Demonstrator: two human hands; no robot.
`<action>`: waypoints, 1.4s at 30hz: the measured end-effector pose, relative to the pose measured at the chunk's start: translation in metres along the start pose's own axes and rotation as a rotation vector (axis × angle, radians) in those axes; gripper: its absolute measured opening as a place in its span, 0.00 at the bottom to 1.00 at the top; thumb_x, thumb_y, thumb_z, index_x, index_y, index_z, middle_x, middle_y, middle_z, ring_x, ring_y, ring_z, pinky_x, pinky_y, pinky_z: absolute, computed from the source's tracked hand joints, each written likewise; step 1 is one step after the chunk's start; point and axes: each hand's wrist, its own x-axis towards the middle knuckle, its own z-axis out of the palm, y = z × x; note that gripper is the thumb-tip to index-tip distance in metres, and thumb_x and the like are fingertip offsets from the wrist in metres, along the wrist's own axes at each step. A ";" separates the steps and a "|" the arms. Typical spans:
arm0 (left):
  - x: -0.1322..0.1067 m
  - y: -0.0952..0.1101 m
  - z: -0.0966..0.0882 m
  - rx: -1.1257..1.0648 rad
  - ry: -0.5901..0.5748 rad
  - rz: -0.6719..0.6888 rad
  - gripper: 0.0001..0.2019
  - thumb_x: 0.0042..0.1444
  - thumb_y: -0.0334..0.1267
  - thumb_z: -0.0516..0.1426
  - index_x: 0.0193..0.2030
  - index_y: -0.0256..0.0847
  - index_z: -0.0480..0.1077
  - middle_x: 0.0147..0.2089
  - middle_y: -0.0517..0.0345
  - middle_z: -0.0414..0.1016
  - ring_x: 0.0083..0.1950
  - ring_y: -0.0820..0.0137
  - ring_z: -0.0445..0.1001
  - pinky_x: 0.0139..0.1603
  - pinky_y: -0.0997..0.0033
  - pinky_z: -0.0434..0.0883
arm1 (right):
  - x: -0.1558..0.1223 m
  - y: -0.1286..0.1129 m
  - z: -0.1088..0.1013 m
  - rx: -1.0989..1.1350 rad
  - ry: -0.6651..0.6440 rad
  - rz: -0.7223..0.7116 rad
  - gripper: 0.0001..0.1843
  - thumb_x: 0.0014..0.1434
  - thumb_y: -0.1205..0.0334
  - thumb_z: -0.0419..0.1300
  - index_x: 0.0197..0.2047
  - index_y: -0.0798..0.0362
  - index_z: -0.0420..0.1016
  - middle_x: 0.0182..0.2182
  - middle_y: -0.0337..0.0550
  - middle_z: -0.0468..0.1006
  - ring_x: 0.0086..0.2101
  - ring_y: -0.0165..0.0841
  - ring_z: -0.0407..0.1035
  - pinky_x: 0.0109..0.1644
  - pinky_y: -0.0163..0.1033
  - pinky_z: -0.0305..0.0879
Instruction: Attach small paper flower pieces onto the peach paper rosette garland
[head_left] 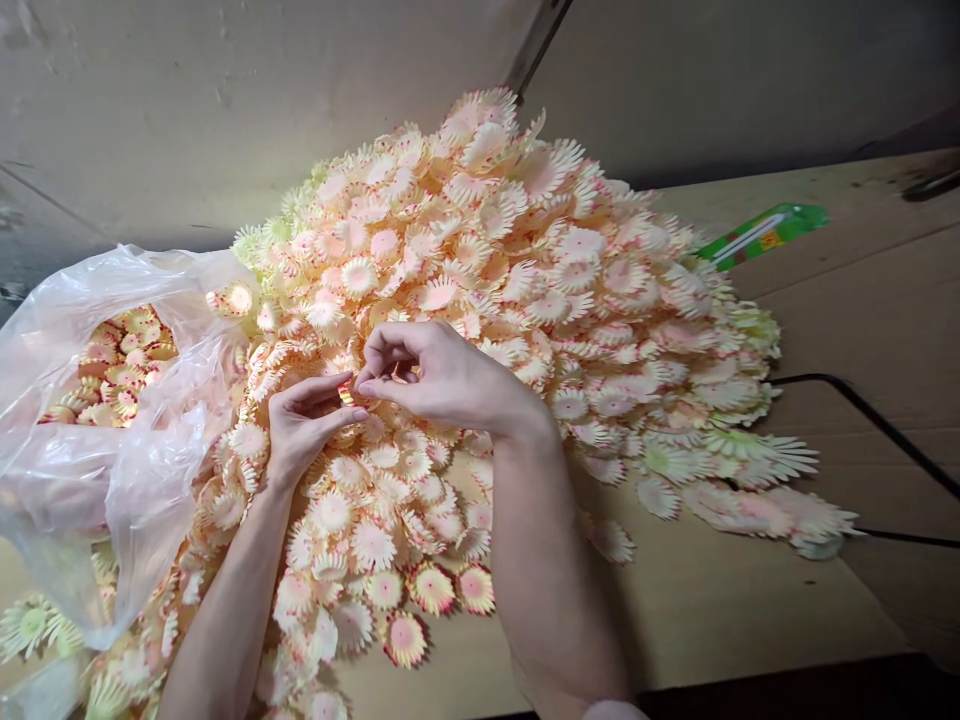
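Note:
A big heap of cream, pink and pale green artificial flower heads covers the cardboard surface. Both my hands meet over the heap's near side. My left hand has thumb and fingers pinched on a small flower piece. My right hand curls its fingers in a pinch on the same small piece from the other side. Most of that piece is hidden between the fingertips.
A clear plastic bag holding more flower heads lies at the left. A green packet rests on the cardboard at the back right. A black cable crosses the right side. A grey wall rises behind the heap.

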 end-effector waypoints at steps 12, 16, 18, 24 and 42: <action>-0.004 0.002 0.003 0.097 0.078 0.022 0.21 0.30 0.33 0.74 0.37 0.40 0.82 0.33 0.53 0.84 0.28 0.72 0.79 0.31 0.76 0.79 | 0.001 0.002 0.000 -0.030 -0.007 0.038 0.04 0.53 0.67 0.61 0.31 0.56 0.68 0.27 0.39 0.74 0.28 0.27 0.68 0.32 0.33 0.61; -0.004 0.002 0.003 0.107 0.094 0.061 0.18 0.32 0.33 0.73 0.35 0.40 0.82 0.31 0.55 0.83 0.27 0.75 0.78 0.30 0.79 0.78 | 0.001 0.001 0.000 -0.038 -0.005 0.048 0.04 0.53 0.67 0.61 0.30 0.55 0.67 0.27 0.39 0.74 0.28 0.27 0.67 0.32 0.33 0.61; -0.003 0.002 0.003 0.116 0.107 0.069 0.17 0.33 0.34 0.73 0.34 0.39 0.82 0.32 0.54 0.83 0.28 0.74 0.78 0.31 0.78 0.78 | 0.001 0.001 0.000 -0.037 -0.006 0.052 0.04 0.53 0.67 0.61 0.30 0.55 0.67 0.27 0.39 0.74 0.28 0.28 0.68 0.32 0.33 0.61; -0.001 -0.002 0.000 0.048 0.072 0.054 0.23 0.31 0.32 0.74 0.39 0.41 0.81 0.37 0.54 0.83 0.33 0.73 0.80 0.37 0.76 0.79 | 0.001 0.001 0.001 -0.038 0.005 0.063 0.04 0.53 0.66 0.61 0.31 0.55 0.68 0.28 0.40 0.74 0.28 0.28 0.68 0.33 0.34 0.61; -0.003 -0.002 -0.001 0.024 0.013 0.014 0.26 0.33 0.34 0.73 0.45 0.39 0.80 0.46 0.48 0.82 0.45 0.59 0.82 0.50 0.60 0.79 | -0.001 -0.003 0.000 0.029 -0.015 0.035 0.06 0.50 0.68 0.63 0.31 0.55 0.68 0.29 0.41 0.77 0.32 0.31 0.73 0.34 0.34 0.66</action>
